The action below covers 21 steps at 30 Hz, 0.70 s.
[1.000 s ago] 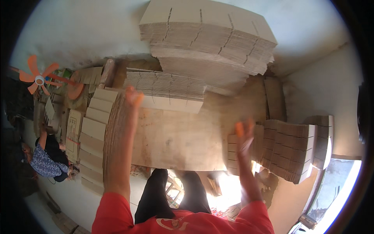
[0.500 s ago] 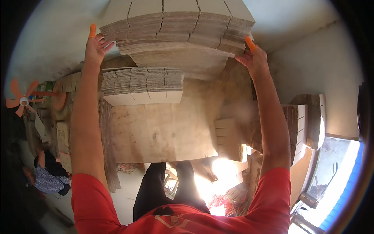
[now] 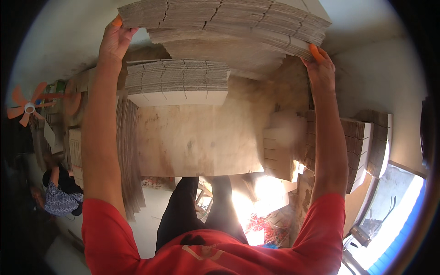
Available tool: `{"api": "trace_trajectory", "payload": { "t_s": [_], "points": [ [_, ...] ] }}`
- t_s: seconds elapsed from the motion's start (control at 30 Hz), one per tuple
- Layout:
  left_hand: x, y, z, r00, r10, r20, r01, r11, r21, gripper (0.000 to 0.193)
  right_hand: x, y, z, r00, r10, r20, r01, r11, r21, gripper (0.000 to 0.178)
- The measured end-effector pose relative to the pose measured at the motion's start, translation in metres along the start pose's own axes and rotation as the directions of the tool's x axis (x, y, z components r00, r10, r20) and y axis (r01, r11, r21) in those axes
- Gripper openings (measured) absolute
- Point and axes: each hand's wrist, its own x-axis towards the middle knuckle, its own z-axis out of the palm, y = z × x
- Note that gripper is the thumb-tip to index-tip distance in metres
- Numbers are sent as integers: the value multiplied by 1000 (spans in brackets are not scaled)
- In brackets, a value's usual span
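Observation:
A thick stack of slotted cardboard sheets (image 3: 233,18) spans the far end of the view, its upper part cut off by the frame. My left hand (image 3: 115,43) grips its left end, an orange finger cover on one digit against the edge. At the right end, my right hand (image 3: 321,68) is closed on the lower corner, also with an orange finger cover. Both arms are stretched out, and the fingers under the sheets are partly hidden. Just below the raised stack, another stack of slotted cardboard (image 3: 178,82) stands on a wooden table (image 3: 197,142).
More slotted cardboard stands at the table's right (image 3: 279,146), with further stacks (image 3: 360,151) beyond my right arm. Cardboard sheets (image 3: 128,156) hang along the left edge. An orange fan (image 3: 28,107) and another person (image 3: 62,197) are at far left. Red scraps (image 3: 268,227) litter the floor.
The held stack has shifted up and right in the view, its right end tilting lower. My fingers have closed onto its ends. The table appears higher in the view.

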Motion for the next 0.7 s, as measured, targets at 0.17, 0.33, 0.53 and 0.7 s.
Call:
{"api": "trace_trajectory", "payload": {
  "t_s": [0.17,0.33,0.53,0.7],
  "points": [
    [-89,-4,-4,972,57,-228,-58,998,4,30,-62,1,-27,993,-25,112,38,992,-117,29],
    [-231,-22,-60,968,4,-249,-23,997,-72,28,-190,33,-55,992,122,-30,-123,991,-47,34],
    [-374,-45,-106,918,-133,-374,132,991,-31,40,-295,120,-151,843,535,54,-536,826,172,25],
    [-441,-69,-153,837,-232,-495,199,973,-120,45,-343,174,-157,794,608,1,-607,792,72,36]
  ]
}}
